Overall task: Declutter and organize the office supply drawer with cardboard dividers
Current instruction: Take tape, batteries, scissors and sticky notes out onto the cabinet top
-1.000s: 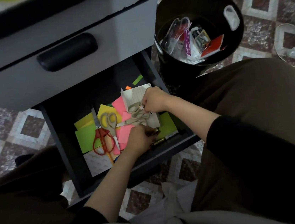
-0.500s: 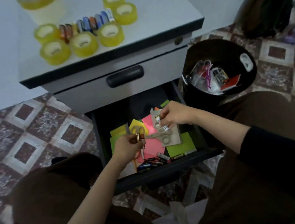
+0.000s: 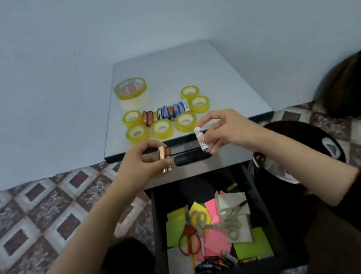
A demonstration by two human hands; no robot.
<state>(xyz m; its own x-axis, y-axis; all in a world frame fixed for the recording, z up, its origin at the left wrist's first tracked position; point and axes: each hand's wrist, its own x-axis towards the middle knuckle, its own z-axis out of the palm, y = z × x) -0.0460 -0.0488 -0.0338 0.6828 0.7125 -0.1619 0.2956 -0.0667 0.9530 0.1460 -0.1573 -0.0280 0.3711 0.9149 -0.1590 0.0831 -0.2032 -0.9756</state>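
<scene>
Left hand (image 3: pixel 141 162) is pinching two copper-coloured batteries (image 3: pixel 165 161) side by side, roughly upright, fingers curled round them. Right hand (image 3: pixel 226 131) is gripping a white battery (image 3: pixel 201 140), tilted a little off upright. Both hands are hovering over the front edge of the cabinet top (image 3: pixel 213 76), above the open drawer (image 3: pixel 158 230).

Battery row (image 3: pixel 165 113) is lying on the cabinet top just beyond the hands and between them. The row is running left to right, each cell's long axis pointing away from the person. Tape rolls (image 3: pixel 161 129) are ringing it, three of them sitting between hands and row.

Judgement: the white end of the row is nearer the right hand, the orange end nearer the left, so each hand is probably adding to its own end, reaching over the front rolls and laying cells flat.

More loose batteries (image 3: pixel 215 264) are waiting at the drawer front, beside paper notes (image 3: pixel 217 239) and red scissors (image 3: pixel 188 238).
</scene>
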